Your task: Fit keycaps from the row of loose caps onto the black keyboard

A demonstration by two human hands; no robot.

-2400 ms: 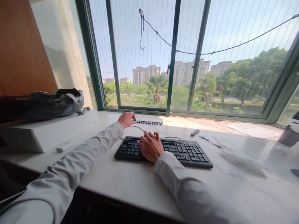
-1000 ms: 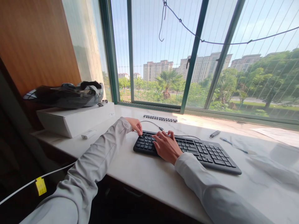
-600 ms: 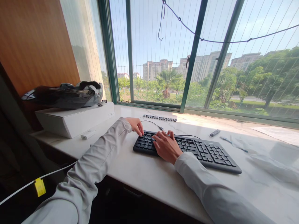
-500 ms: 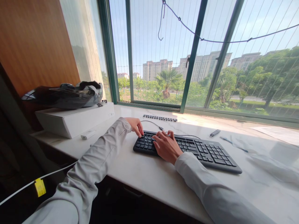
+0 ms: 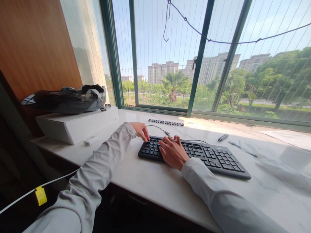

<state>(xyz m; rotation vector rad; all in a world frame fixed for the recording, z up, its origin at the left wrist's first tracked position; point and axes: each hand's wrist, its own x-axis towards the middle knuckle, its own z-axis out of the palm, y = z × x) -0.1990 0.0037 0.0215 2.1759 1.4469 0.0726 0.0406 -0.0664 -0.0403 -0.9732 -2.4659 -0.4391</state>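
A black keyboard (image 5: 224, 160) lies on the white marble-patterned counter. My left hand (image 5: 141, 130) reaches to its upper left corner, fingertips brought together and pointing down at the keys there; whatever may be between them is too small to see. Across the keyboard's left-middle part rests my right hand (image 5: 173, 151), fingers spread and bent over the keys, covering some of them. The strip along the keyboard's top edge looks bare of keycaps in places. Behind it, a row of small black keycaps (image 5: 166, 122) lies near the window. A black cable with a plug (image 5: 167, 133) runs behind the keyboard.
To the left, a white box (image 5: 73, 124) carries a dark visor-like headgear (image 5: 70, 98). Before it lies a small white object (image 5: 91, 140). On the right are a small dark tool (image 5: 223, 138), a thin dark rod (image 5: 235, 145), clear plastic (image 5: 284, 170) and paper (image 5: 289, 137).
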